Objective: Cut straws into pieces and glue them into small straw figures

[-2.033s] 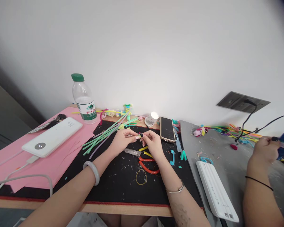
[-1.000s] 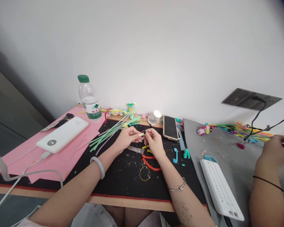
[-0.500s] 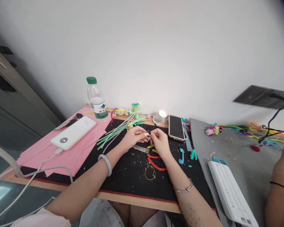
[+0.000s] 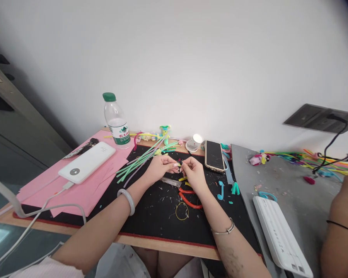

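My left hand (image 4: 161,168) and my right hand (image 4: 195,175) meet over the black mat (image 4: 150,222), fingertips pinched together. Between them is a small dark and yellow piece (image 4: 179,163), mostly covered by the fingers; its exact kind does not show. Below my right hand lie red-orange scissors handles (image 4: 191,202), partly hidden by the wrist. A thin yellow ring (image 4: 181,211) rests nearer the mat's front edge. Just behind my left hand, green and purple pipe cleaners (image 4: 142,162) lie in a loose bundle. A clear plastic strip (image 4: 171,181) sits beneath the hands.
At left, a white power bank (image 4: 88,162) with a cable lies on pink paper (image 4: 75,202), near a water bottle (image 4: 118,127). Behind are a paper cup (image 4: 194,143) and a phone (image 4: 214,155). Another person's arm (image 4: 342,231) and a white power bank (image 4: 281,235) are at right.
The whole view has shifted slightly, so things appear a little further left. Both hands keep their pinch on the small piece, with only slight finger movement.
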A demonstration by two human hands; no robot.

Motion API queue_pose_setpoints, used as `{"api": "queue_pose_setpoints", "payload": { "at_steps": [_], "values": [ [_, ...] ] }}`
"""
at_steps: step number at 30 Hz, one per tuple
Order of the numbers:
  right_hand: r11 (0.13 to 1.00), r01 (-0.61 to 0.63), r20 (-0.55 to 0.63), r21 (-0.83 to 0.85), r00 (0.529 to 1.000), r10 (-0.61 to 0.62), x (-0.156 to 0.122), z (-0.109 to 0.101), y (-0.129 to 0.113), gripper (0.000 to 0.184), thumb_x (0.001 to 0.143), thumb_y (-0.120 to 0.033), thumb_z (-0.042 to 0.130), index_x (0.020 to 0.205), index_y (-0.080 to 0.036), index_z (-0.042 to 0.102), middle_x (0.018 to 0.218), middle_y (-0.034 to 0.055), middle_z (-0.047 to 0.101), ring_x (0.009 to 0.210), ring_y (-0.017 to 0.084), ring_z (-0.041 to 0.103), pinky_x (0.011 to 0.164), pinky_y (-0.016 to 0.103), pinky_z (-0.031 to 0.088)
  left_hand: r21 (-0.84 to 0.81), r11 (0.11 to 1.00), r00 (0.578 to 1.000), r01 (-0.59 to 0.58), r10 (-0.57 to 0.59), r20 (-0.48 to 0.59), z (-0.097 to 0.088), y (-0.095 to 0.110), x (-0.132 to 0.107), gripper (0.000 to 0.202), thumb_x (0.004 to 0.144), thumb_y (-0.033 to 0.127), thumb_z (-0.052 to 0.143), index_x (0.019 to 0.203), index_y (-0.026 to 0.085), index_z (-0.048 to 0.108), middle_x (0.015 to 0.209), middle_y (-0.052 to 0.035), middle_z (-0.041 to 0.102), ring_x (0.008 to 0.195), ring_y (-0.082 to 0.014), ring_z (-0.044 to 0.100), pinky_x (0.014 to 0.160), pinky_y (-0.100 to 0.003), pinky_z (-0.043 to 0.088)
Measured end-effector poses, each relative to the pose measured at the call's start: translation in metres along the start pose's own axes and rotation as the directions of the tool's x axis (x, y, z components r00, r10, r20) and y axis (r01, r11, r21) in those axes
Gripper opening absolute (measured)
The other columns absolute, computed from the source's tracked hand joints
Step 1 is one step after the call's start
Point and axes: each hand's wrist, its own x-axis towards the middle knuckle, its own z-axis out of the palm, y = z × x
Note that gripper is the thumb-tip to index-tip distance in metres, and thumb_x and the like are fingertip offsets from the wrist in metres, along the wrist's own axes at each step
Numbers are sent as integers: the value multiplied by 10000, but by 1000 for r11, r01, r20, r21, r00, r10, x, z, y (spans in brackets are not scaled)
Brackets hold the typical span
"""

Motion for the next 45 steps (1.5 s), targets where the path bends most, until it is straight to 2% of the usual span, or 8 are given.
{"api": "queue_pose_setpoints", "payload": {
  "at_steps": [7, 10, 14, 21, 26, 31, 38, 45],
  "values": [
    [997, 68, -21, -40, 997, -68, -2, -1, -2, 130, 754, -266, 550, 683, -181, 483, 532, -45, 516, 437, 81, 422, 429, 205, 316, -13, 999, 998, -34, 35, 46, 1, 2, -1, 244, 683, 333, 674, 758, 125, 571, 701, -57, 679, 632, -142, 649, 625, -266, 511],
    [998, 68, -54, 1, 996, -68, -2, -1, -3, 115, 760, -275, 552, 719, -183, 495, 554, -46, 511, 443, 82, 430, 439, 210, 338, -73, 997, 996, -16, 23, 91, 1, 4, -1, 284, 748, 394, 602, 871, 142, 559, 768, -59, 672, 674, -144, 655, 652, -271, 508],
    [997, 79, -66, 17, 995, -78, -1, -1, -4, 100, 763, -272, 554, 748, -184, 511, 586, -39, 514, 473, 87, 460, 474, 219, 378, -195, 980, 996, 47, -31, 84, 1, 8, -1, 338, 803, 448, 511, 986, 165, 539, 758, -27, 622, 671, -139, 649, 658, -282, 509],
    [989, 117, -31, -95, 992, -120, -3, 0, -3, 80, 764, -267, 544, 777, -189, 529, 638, -19, 544, 527, 112, 507, 532, 245, 433, -225, 968, 988, 112, -85, 126, 0, 5, -1, 297, 773, 433, 567, 860, 150, 534, 734, -24, 611, 621, -104, 613, 655, -271, 502],
    [976, 154, 10, -155, 988, -154, -4, -1, -2, 90, 776, -259, 517, 839, -197, 534, 682, -11, 559, 550, 116, 525, 558, 248, 449, -219, 970, 989, 108, -83, 120, -3, 2, -1, 269, 734, 388, 625, 768, 137, 532, 757, -35, 624, 647, -96, 608, 668, -251, 493],
    [990, 103, 24, -98, 995, -101, -3, 0, -2, 105, 767, -258, 523, 841, -191, 556, 652, -11, 561, 532, 113, 523, 542, 245, 453, -208, 974, 994, 92, -79, 72, -5, -1, -1, 243, 692, 344, 672, 779, 135, 583, 700, -12, 615, 658, -91, 604, 704, -254, 494],
    [999, 36, -1, 23, 999, -36, 0, -2, -3, 89, 716, -241, 591, 767, -170, 600, 614, -12, 586, 529, 111, 547, 562, 251, 481, -287, 954, 996, 89, -77, 52, -4, -1, 0, 221, 662, 297, 705, 790, 131, 635, 777, -33, 657, 772, -115, 624, 833, -306, 480],
    [986, -68, -40, 154, 996, 75, 2, -2, -1, 139, 666, -265, 654, 748, -156, 628, 656, 11, 634, 603, 137, 607, 657, 296, 527, -207, 975, 997, 74, -70, 27, -6, -4, 1, 273, 650, 312, 715, 842, 122, 679, 849, -79, 689, 828, -152, 632, 867, -323, 477]
  ]
}}
